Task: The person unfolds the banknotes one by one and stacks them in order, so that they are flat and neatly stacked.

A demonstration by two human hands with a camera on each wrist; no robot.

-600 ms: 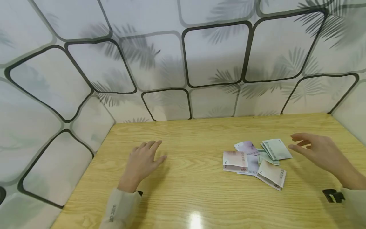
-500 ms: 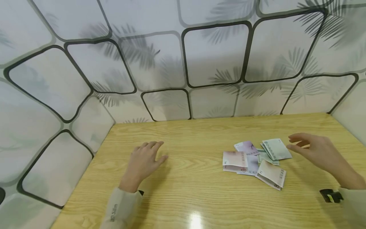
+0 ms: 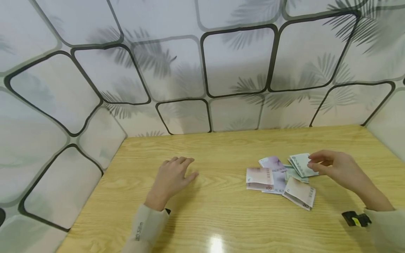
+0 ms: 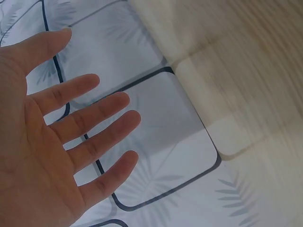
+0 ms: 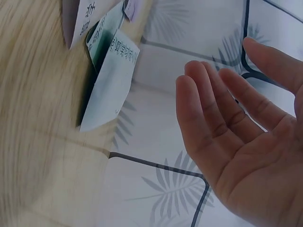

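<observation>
Several folded banknotes lie in a loose, partly overlapping cluster on the table's right half. A green banknote (image 3: 301, 165) is at the cluster's right, over another green banknote (image 3: 292, 174). Purple banknotes (image 3: 272, 163) lie at the back and middle, a pinkish banknote (image 3: 260, 177) at the left, and a brownish banknote (image 3: 300, 192) in front. My right hand (image 3: 340, 168) hovers by the upper green note, its fingers loosely bent and holding nothing; the right wrist view shows a gap to the note (image 5: 111, 82). My left hand (image 3: 172, 181) hangs over the table's left half, fingers spread, palm bare in its wrist view.
The wood-grain table (image 3: 218, 203) meets a patterned wall covering (image 3: 237, 63) at the back and on the left side. A black strap (image 3: 355, 218) shows at my right cuff.
My right hand has moved left, over the edge of the upper green banknote. My left hand has shifted slightly to the right. The banknotes have stayed in place.
</observation>
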